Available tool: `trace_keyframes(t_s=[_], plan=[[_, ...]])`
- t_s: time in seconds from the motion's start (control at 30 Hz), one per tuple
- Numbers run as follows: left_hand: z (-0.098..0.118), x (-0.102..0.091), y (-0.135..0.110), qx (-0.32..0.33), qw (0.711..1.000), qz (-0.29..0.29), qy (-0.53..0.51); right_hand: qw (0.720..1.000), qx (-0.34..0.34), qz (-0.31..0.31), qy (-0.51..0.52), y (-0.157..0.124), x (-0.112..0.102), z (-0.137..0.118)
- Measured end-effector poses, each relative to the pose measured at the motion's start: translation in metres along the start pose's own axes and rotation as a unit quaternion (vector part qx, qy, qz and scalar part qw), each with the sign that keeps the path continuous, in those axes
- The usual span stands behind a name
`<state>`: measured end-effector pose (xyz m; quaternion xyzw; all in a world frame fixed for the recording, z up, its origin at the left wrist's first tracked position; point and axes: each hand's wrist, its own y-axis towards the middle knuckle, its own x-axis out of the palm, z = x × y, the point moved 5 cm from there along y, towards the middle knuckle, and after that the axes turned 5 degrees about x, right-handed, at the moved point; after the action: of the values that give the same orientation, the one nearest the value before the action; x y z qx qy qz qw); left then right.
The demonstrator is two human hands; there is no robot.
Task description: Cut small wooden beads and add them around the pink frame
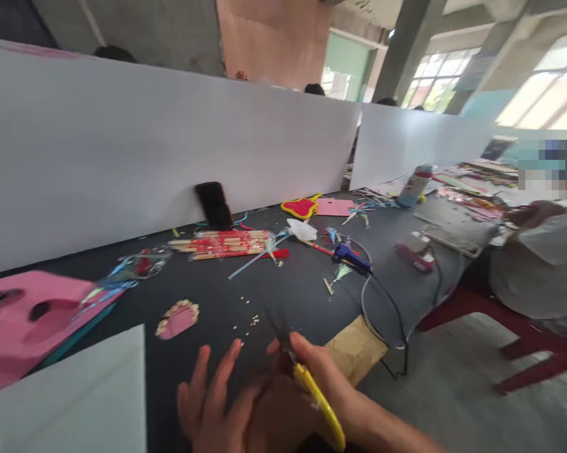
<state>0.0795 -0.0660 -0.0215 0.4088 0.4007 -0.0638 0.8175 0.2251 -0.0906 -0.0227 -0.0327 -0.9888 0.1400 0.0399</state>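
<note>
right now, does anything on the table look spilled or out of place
Yes: a few tiny pale bits lie loose on the dark table, near the yellow-handled scissors. They look stray because the pink oval nearby is edged with similar-looking ones; I cannot tell whether they spilled.

The scissors [318, 401] have yellow handles and dark, narrow blades. They sit in the right hand [328, 371], tilted, tips toward the upper left and handles toward the lower right, above the table; the blades seem slightly parted, though blur makes this hard to judge. Small pale bits [255, 320] lie loose and scattered near the tips. Farther left, a flat pink piece [180, 322] lies with similar bits lining much of its rounded edge.
</note>
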Motion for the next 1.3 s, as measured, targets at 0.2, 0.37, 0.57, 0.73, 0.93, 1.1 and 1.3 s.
trace_keyframes(t_s=[0.2, 0.37, 0.57, 0.73, 0.93, 1.1, 1.3], plan=[[0.010, -0.013, 0.016, -0.010, 0.998, -0.036, -0.046, 1.000, -0.009, 0.012, -0.021, 0.002, 0.002, -0.015], [0.011, -0.010, 0.019, -0.064, 0.989, -0.050, -0.120, 0.992, -0.060, 0.018, -0.109, 0.002, -0.001, -0.016], [-0.004, -0.015, 0.010, -0.137, 0.972, -0.009, -0.188, 0.914, -0.165, 0.158, -0.336, -0.002, -0.050, -0.041], [-0.024, -0.022, -0.002, -0.207, 0.958, 0.029, -0.199, 0.790, -0.197, 0.257, -0.521, -0.012, -0.095, -0.044], [-0.017, -0.014, -0.005, -0.180, 0.961, 0.024, -0.208, 0.761, -0.124, 0.258, -0.582, -0.001, -0.112, -0.023], [-0.016, -0.009, -0.004, -0.164, 0.967, 0.023, -0.193, 0.712, -0.102, 0.238, -0.653, 0.027, -0.114, -0.019], [-0.015, -0.009, -0.002, -0.145, 0.971, 0.036, -0.185, 0.671, -0.123, 0.188, -0.707, 0.060, -0.114, -0.037]])
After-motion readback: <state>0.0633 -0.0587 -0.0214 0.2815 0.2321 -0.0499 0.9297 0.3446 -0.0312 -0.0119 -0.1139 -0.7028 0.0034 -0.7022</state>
